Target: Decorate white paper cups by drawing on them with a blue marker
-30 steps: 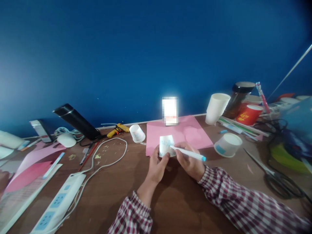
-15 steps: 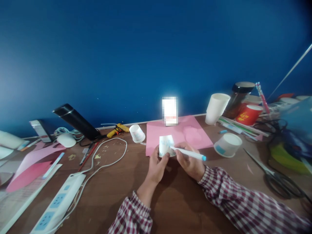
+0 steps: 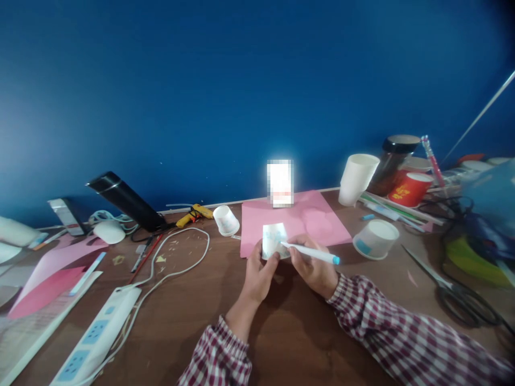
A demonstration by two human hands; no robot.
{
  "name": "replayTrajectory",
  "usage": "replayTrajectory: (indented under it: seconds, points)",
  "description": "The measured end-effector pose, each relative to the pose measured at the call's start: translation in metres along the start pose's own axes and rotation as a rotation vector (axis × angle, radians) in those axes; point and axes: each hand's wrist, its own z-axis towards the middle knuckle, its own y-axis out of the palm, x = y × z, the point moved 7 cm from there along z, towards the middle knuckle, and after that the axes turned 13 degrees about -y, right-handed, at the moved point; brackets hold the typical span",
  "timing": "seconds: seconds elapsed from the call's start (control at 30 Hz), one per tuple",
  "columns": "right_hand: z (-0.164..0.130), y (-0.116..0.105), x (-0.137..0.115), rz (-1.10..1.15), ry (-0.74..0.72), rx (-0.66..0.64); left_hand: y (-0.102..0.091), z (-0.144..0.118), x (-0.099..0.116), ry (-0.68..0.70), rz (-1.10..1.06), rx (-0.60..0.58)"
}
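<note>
Blue wall (image 3: 225,80) fills the far side. Brown table (image 3: 173,332) runs off the near edge. Both plaid sleeves (image 3: 386,327) cut off by the frame. Pink sheet (image 3: 265,214) lies center-far, near edge partly covered by the hands. White power strip (image 3: 90,338) cut off near left; its cable (image 3: 208,246) loops far-right across the table. Blue item (image 3: 491,198) at far right: blurred and cropped, can't identify.

Scissors (image 3: 454,289) on the right, handles smeared by blur. Black bottle (image 3: 126,201) leans far left. Left hand (image 3: 259,273) grips the white paper cup (image 3: 275,234); thumb on its near side, other fingers mostly hidden behind it. Right hand (image 3: 316,271) pinches the marker (image 3: 311,253), lower fingers tucked out of sight. Dark jar (image 3: 382,174) partly blocked by white cup stack (image 3: 358,179). Pixelated glowing block (image 3: 280,182) on the sheet's far edge: unreadable.

Held cup is center, over the sheet's near edge, pale blue marks, pattern too faint to read. Marker tip at its right side; contact unclear.
</note>
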Motion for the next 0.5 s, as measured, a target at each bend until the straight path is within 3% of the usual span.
replayTrajectory:
  seconds: [0.5]
  points:
    - [-0.0005,0.0004,0.0003,0.001,0.019,-0.013,-0.0008,0.0003,-0.0011,-0.012,-0.007,0.012]
